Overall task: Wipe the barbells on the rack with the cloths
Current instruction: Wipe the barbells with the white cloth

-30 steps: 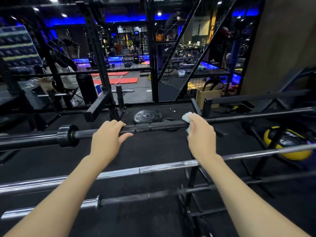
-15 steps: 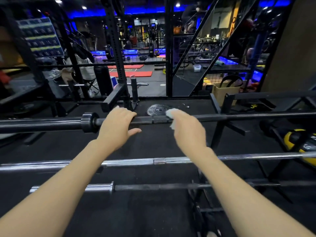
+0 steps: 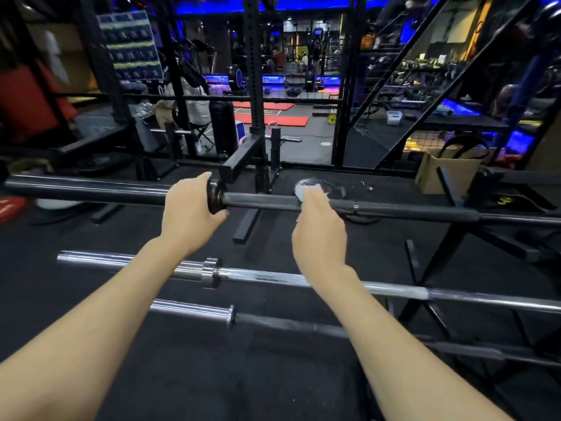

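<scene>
Three barbells lie across a rack in front of me. The farthest is a black barbell (image 3: 409, 211). My left hand (image 3: 189, 215) grips it at its collar, where sleeve meets shaft. My right hand (image 3: 318, 235) holds a white cloth (image 3: 303, 192) wrapped on the black shaft, a short way right of the collar; only a bit of cloth shows above my fingers. A chrome barbell (image 3: 455, 294) lies lower and nearer, passing under both forearms. A third barbell (image 3: 288, 325), with a chrome sleeve and dark shaft, lies nearest.
The black rack frame (image 3: 431, 268) props the bars at the right. A weight plate (image 3: 331, 186) lies on the dark floor beyond the top bar. A cardboard box (image 3: 443, 174) stands at the right, and black uprights (image 3: 255, 86) rise behind.
Both hands have slid left along the black bar. My left hand moved from the shaft onto the collar, and the cloth hand followed to sit close to it. The view turned left.
</scene>
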